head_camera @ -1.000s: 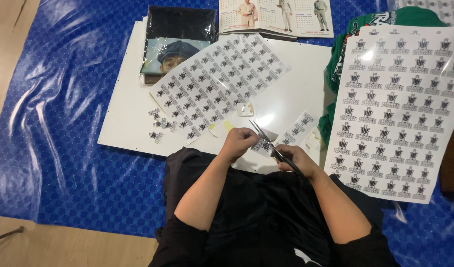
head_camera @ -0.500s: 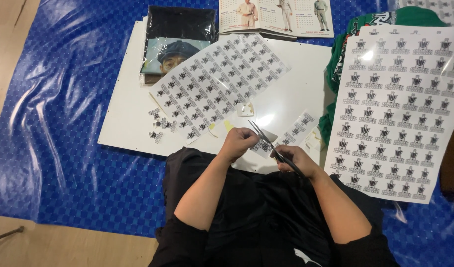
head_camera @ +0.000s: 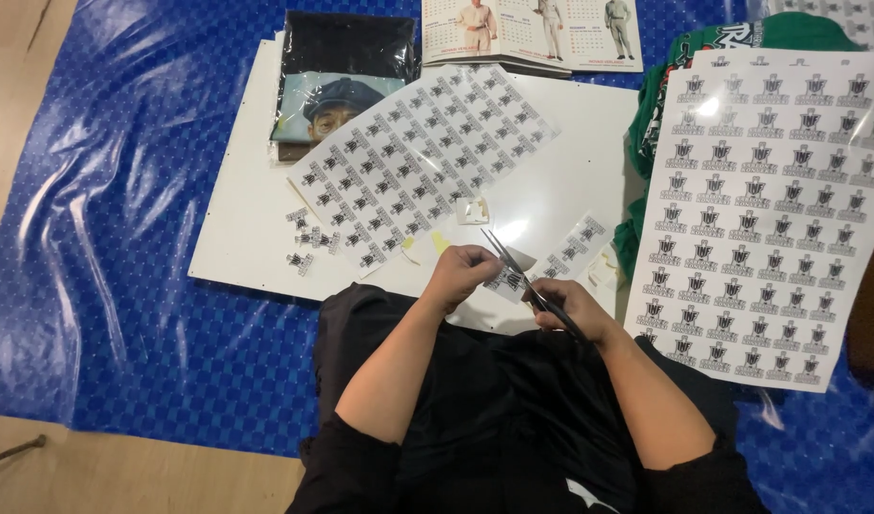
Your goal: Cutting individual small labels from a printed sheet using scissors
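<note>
While you sit over the white board (head_camera: 265, 247):
Left hand (head_camera: 463, 274): pinches a small sticker strip (head_camera: 505, 280).
Right hand (head_camera: 572, 306): closed around scissors (head_camera: 513, 266), blades touching the strip.
Big sticker sheet (head_camera: 765, 209): just beside your right hand.

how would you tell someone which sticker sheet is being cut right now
Start at the white board on the blue tarp. At its near edge, the hands meet: it is the short strip pinched by the left hand, at the scissors, far smaller than the other sheets.
</note>
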